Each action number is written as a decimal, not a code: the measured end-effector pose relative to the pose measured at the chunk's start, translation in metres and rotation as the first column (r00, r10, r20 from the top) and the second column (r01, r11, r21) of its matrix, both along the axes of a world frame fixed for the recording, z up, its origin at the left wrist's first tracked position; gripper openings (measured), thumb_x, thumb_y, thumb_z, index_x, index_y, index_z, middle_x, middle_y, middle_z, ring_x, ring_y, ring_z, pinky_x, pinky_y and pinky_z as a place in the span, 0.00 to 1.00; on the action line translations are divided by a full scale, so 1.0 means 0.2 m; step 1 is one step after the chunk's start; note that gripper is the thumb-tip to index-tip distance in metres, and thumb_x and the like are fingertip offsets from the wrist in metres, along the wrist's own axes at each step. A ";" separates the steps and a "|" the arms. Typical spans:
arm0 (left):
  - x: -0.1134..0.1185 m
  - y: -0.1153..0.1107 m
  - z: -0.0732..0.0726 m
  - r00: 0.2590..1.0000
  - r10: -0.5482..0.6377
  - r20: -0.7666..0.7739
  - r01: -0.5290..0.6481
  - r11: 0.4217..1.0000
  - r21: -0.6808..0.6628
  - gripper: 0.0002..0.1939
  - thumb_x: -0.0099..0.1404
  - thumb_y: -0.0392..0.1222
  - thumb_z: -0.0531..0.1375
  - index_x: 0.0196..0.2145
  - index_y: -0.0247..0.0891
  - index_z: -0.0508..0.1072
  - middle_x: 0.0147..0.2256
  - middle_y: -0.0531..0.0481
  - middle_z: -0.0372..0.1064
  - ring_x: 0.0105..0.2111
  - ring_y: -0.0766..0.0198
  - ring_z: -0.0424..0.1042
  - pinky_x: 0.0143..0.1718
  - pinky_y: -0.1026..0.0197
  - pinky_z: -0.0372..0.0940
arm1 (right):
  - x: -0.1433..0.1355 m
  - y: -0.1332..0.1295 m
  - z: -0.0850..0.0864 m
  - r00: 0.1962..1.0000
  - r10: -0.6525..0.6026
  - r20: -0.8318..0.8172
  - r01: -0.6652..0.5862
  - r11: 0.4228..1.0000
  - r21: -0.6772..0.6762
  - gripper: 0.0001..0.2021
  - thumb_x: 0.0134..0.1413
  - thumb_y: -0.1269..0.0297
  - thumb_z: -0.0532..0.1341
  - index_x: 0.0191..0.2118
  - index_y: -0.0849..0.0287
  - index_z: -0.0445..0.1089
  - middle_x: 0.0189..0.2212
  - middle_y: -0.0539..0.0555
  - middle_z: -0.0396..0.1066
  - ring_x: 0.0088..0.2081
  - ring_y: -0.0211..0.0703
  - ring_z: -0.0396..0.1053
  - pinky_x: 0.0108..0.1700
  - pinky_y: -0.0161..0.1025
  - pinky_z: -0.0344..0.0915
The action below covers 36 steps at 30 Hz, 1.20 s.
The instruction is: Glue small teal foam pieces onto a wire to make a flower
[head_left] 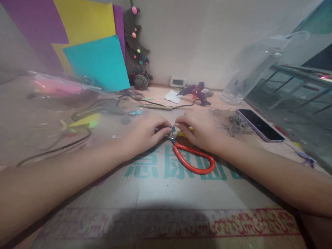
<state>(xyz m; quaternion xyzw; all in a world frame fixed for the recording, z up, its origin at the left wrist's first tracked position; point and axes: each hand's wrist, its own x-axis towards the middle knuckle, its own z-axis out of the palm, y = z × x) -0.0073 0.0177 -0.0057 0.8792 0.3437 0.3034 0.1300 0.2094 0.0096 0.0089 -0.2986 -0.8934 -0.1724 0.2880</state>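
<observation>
My left hand [153, 130] and my right hand [199, 128] meet fingertip to fingertip over the middle of the table. Between the left thumb and fingers is a small dark-green piece [173, 129], too small and blurred to name. The right thumb and forefinger are pinched close beside it; whether they also grip it is hidden. Under the hands lie scissors [193, 168] with red handles, their blades mostly covered by my left hand. A bit of yellow material [183, 133] shows beneath the right fingers.
A glue gun [195, 92] stands at the back, its cord running left. Grey yarn [240, 125] and a phone [260, 125] lie to the right, near a clear plastic bottle [237, 84]. Coloured sheets [97, 62] lean at back left above a plastic bag [58, 84]. Blue scraps [136, 112] lie behind my left hand.
</observation>
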 end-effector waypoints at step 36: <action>0.01 -0.01 0.03 0.967 0.115 0.227 -0.067 0.975 -0.211 0.09 0.66 0.43 0.59 0.31 0.37 0.75 0.30 0.53 0.76 0.31 0.64 0.72 0.36 0.63 0.63 | -0.03 -0.05 0.05 0.919 -0.185 -0.348 -0.072 0.788 -0.611 0.18 0.70 0.59 0.48 0.48 0.61 0.71 0.30 0.52 0.76 0.34 0.40 0.72 0.40 0.38 0.65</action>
